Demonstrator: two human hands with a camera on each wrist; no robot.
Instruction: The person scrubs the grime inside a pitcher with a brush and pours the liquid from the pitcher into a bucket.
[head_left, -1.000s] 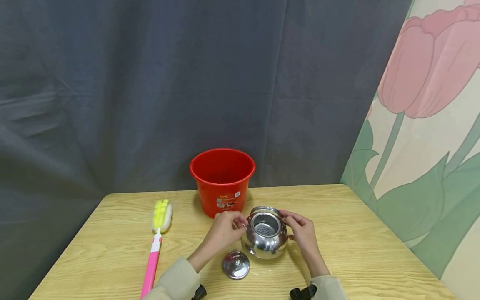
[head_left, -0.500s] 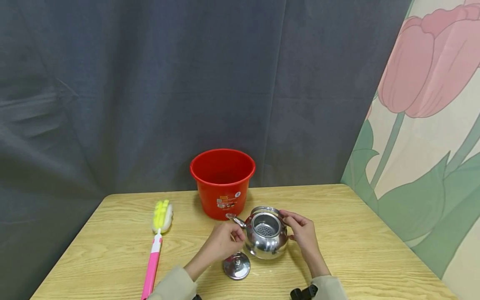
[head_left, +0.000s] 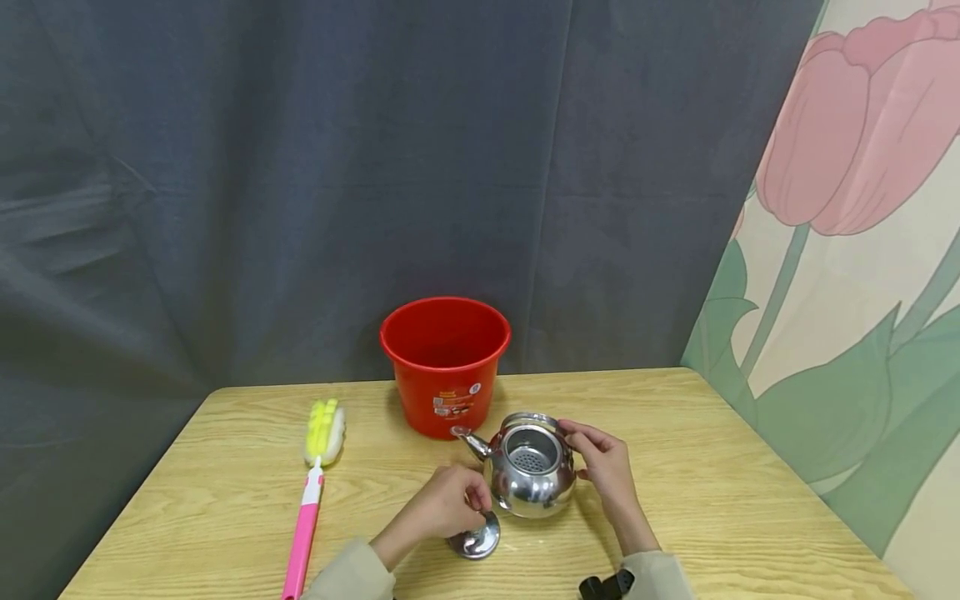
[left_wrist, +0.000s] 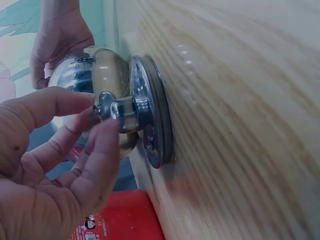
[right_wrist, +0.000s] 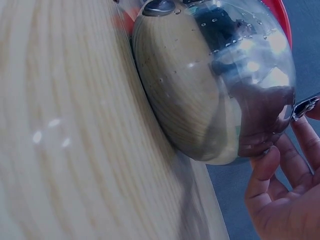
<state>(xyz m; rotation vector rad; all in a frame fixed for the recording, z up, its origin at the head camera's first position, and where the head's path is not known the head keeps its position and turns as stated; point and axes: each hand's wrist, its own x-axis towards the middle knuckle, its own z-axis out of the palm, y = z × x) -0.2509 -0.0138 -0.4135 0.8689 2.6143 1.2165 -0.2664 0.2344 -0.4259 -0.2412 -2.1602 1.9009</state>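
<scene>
A shiny steel teapot [head_left: 529, 487] stands lidless on the table, a perforated strainer [head_left: 531, 458] in its mouth and its spout pointing left toward the bucket. My right hand [head_left: 603, 467] holds its right side by the handle's base; in the right wrist view the thumb [right_wrist: 265, 167] lies against the body. In front of the teapot, its round steel lid [head_left: 478, 542] lies flat, knob up. My left hand [head_left: 450, 504] is over the lid; in the left wrist view, its fingertips [left_wrist: 82, 102] are spread around the knob [left_wrist: 122, 110], with a gap between them.
Behind the teapot stands a red bucket [head_left: 448, 392]. A brush with a yellow-and-white head [head_left: 322, 433] and pink handle [head_left: 303, 542] lies at the left of the wooden table [head_left: 720, 500]. A dark grey curtain [head_left: 337, 183] hangs behind.
My left hand has left the teapot's spout side and come down toward me to the lid's knob, uncovering the spout. My right hand and the teapot have stayed put.
</scene>
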